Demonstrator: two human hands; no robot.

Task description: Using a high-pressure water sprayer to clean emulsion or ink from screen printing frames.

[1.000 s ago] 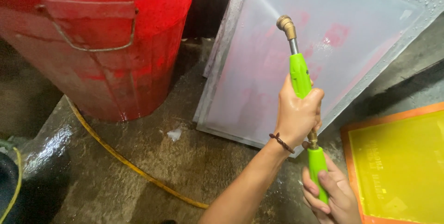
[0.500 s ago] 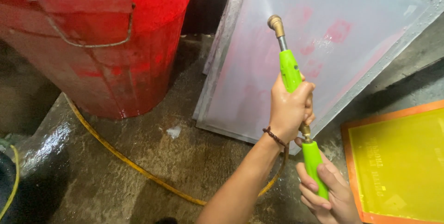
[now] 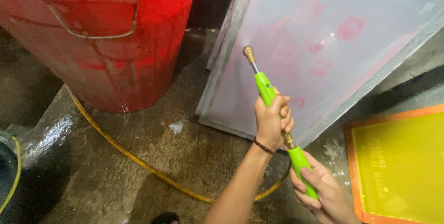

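In the head view, one green spray wand (image 3: 277,113) runs on a slant from lower right to upper left, its brass nozzle (image 3: 249,53) aimed up and left at the pale framed screen (image 3: 323,43) leaning behind it. The left hand (image 3: 273,122) is clenched around the upper green grip; the right hand (image 3: 321,191) grasps the lower green handle. There are two screens: the pale one and one yellow, orange-framed screen (image 3: 397,164). One red barrel (image 3: 115,43) stands left, and one yellow hose (image 3: 138,161) crosses the wet floor (image 3: 138,196).

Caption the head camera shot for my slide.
Two hands, left hand and right hand, aim a green spray wand at a leaning screen frame.
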